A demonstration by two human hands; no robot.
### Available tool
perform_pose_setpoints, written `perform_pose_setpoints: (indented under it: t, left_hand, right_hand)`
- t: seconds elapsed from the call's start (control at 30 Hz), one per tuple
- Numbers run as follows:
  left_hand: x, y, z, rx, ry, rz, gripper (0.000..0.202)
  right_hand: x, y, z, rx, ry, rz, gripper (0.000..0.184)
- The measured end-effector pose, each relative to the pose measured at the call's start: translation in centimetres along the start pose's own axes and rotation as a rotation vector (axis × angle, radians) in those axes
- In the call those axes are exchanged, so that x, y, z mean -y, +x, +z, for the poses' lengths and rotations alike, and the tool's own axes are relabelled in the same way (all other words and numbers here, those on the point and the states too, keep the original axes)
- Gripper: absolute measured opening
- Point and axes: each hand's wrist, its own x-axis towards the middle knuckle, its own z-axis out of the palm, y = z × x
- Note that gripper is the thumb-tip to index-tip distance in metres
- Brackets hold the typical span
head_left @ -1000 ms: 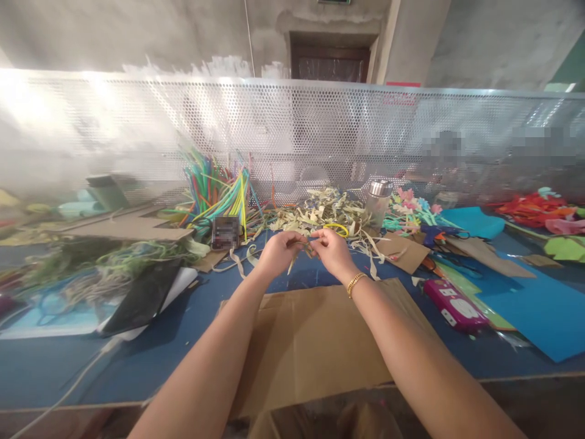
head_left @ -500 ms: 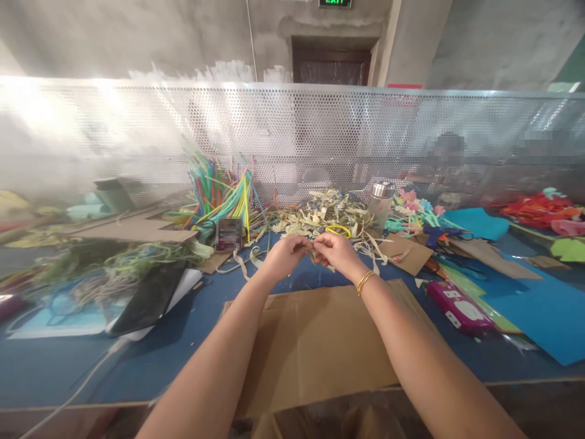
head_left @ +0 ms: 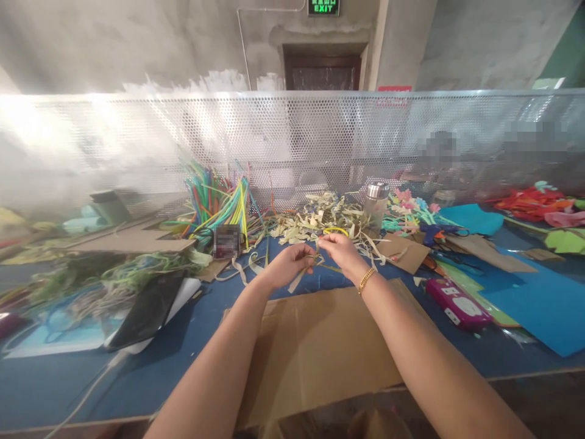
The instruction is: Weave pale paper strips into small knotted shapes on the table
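Just beyond the far edge of a cardboard sheet (head_left: 329, 347), my two hands meet. My left hand (head_left: 287, 265) is closed, its fingers pinching a thin, pale straw-coloured strip (head_left: 297, 281) that looks like dried leaf. Pinched in the fingertips of my right hand (head_left: 343, 253), which has a gold bracelet at the wrist, is another part of the strip. A loop shows between the hands, and one end hangs below my left fingers. Whether it is knotted is too small to tell. Behind lies a heap of similar dried strips (head_left: 315, 219).
Colourful stems (head_left: 219, 207) stand back left, near a dark box (head_left: 227, 242). A lidded bottle (head_left: 376, 204) is behind the heap. To the right lie a purple case (head_left: 457, 303) and blue sheets (head_left: 543, 305); left, a black flat object (head_left: 146, 314). A perforated metal panel (head_left: 265, 137) borders the table.
My hands have moved slightly apart, the right fingertips now raised above the left. The looped strip and its hanging end now show between them. The camera view has shifted slightly.
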Motion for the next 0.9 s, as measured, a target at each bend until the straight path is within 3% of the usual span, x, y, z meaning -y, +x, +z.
perform_pose_setpoints:
  t: [0.13,0.33,0.6,0.8,0.9]
  left_hand:
    - [-0.1,-0.2,-0.1,0.018,-0.097,-0.012,0.014]
    - [0.3,0.2,0.6,-0.046,-0.097,0.005,0.025]
    - [0.4,0.5,0.2,-0.145,0.174,0.048,0.028]
    - [-0.1,0.1,0.3,-0.117,-0.172,-0.158,0.031]
    - [-0.4,-0.2,0.3,-0.085,-0.280,-0.192,0.031]
  right_hand:
    - [0.6,-0.4,0.4,-0.018,0.157,0.043,0.022]
    - [1.4,-1.2,1.0,0.002,0.157,0.030,0.024]
    - [0.8,-0.9,1.4,-0.056,0.017,-0.090,0.018]
    - [1.3,-0.8,1.0,-0.025,0.081,-0.066,0.017]
    - [1.5,-0.7,0.7,-0.015,0.121,-0.033,0.018]
